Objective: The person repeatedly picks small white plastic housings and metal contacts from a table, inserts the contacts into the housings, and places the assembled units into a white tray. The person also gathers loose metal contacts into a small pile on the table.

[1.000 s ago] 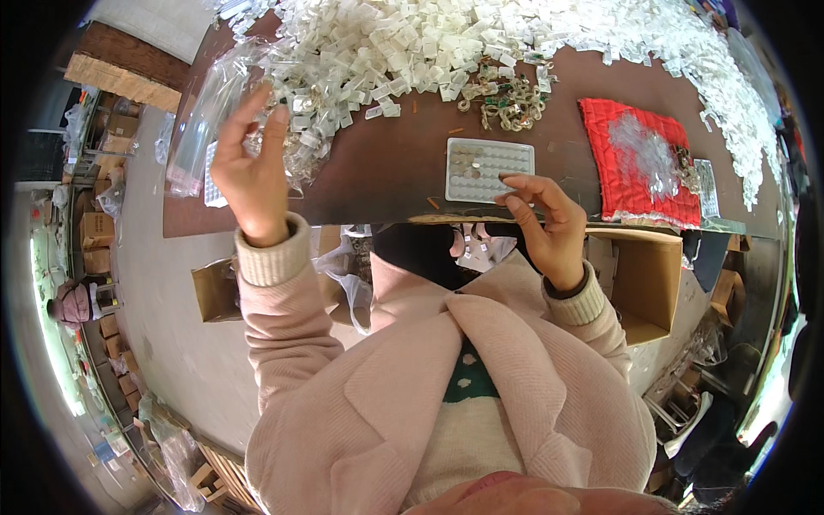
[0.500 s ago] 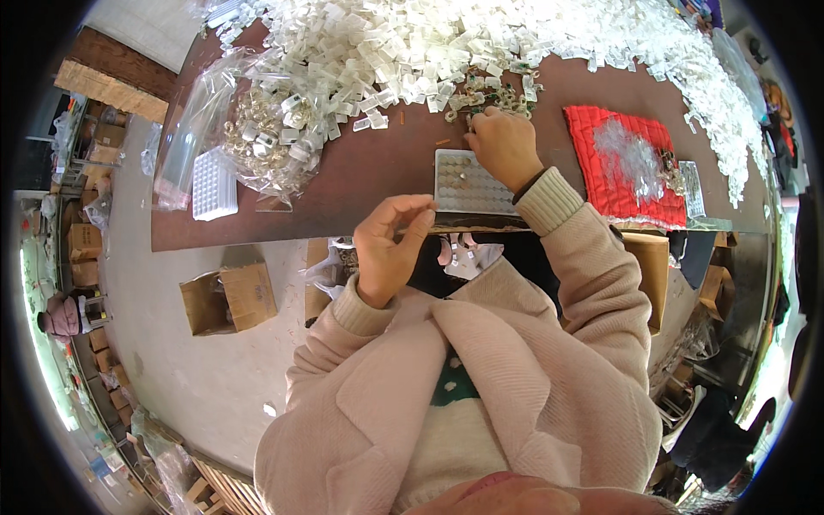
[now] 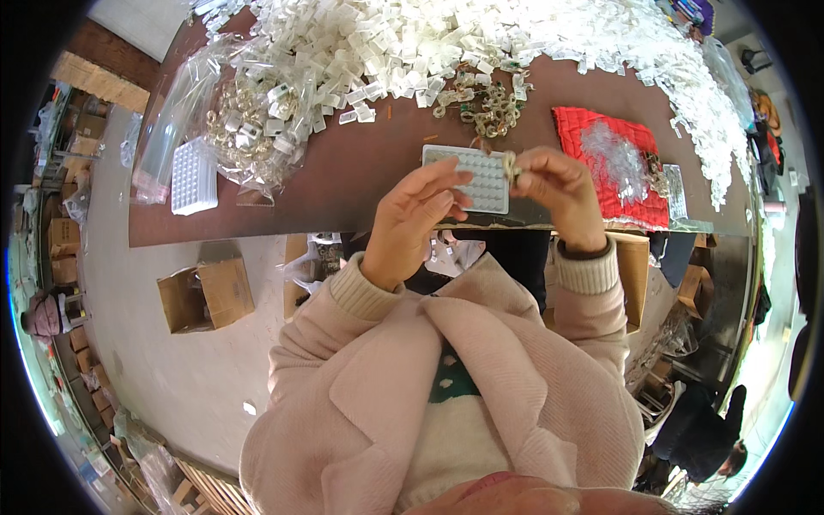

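My right hand (image 3: 558,189) pinches a small gold-coloured ring-shaped piece (image 3: 510,166) above the right edge of a pale grey tray. Rows of small round hollows cover this tray (image 3: 487,202), which lies near the table's front edge. My left hand (image 3: 412,215) hovers over the tray's left side, fingers apart and slightly bent, with nothing visible in them. Just beyond the tray lies a small heap of gold-coloured ring-shaped pieces (image 3: 493,120), some with green parts.
A big heap of clear plastic pieces (image 3: 369,43) spreads along the back of the brown table (image 3: 343,189). At left are a clear bag of metal pieces (image 3: 257,120) and stacked white trays (image 3: 194,184). Red quilted cloth (image 3: 631,202) lies at right. A cardboard box (image 3: 225,292) stands on the floor.
My right hand has come back from the small heap toward me, bringing a ring-shaped piece to the tray. My left hand has moved right, over the tray, and its fingers have spread.
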Demonstrator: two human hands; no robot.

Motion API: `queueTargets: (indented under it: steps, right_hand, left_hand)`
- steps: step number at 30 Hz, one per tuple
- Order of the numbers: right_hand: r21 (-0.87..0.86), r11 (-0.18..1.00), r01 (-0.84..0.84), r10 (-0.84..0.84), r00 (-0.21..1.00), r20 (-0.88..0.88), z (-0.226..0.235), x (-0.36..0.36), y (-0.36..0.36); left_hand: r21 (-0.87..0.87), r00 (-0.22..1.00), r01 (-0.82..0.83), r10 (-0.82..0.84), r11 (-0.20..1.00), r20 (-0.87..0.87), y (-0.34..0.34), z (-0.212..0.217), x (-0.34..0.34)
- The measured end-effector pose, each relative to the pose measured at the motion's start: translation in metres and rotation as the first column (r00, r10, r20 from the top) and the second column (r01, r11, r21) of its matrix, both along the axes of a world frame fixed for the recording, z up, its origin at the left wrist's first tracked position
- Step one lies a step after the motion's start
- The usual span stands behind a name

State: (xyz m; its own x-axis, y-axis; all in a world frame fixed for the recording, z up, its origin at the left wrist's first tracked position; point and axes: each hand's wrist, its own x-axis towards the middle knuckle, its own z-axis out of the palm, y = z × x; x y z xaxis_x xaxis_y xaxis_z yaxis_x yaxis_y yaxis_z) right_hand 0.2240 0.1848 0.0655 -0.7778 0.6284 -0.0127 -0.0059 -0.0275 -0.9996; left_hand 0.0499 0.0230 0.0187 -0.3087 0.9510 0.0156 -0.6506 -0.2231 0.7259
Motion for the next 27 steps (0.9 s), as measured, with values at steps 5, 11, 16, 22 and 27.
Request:
queueTargets:
  steps: [5,11,16,22,27]
  right_hand:
    - [-0.303,0.933,-0.196,0.160,0.977,-0.139,-0.012,0.010,-0.038]
    - [0.029,0.998,0.051,-0.044,0.973,-0.225,-0.014,-0.010,-0.055]
    - [0.767,0.624,0.146,-0.050,0.988,-0.148,-0.003,-0.021,-0.070]
    - [0.705,0.703,0.093,-0.020,0.994,-0.111,0.001,-0.021,-0.070]
    - [0.695,0.711,0.108,-0.078,0.994,-0.074,0.002,-0.022,-0.074]
  left_hand:
    - [0.095,0.997,-0.037,0.043,0.995,-0.066,-0.004,0.004,0.005]
    - [-0.039,0.958,-0.203,0.190,0.978,-0.215,-0.019,0.004,0.007]
    - [-0.103,0.977,-0.151,0.132,0.983,-0.167,-0.023,0.004,0.008]
    - [-0.041,0.992,-0.124,0.124,0.991,-0.001,-0.030,-0.001,0.006]
    - [0.009,0.979,-0.122,0.122,0.992,-0.162,-0.034,-0.003,0.003]
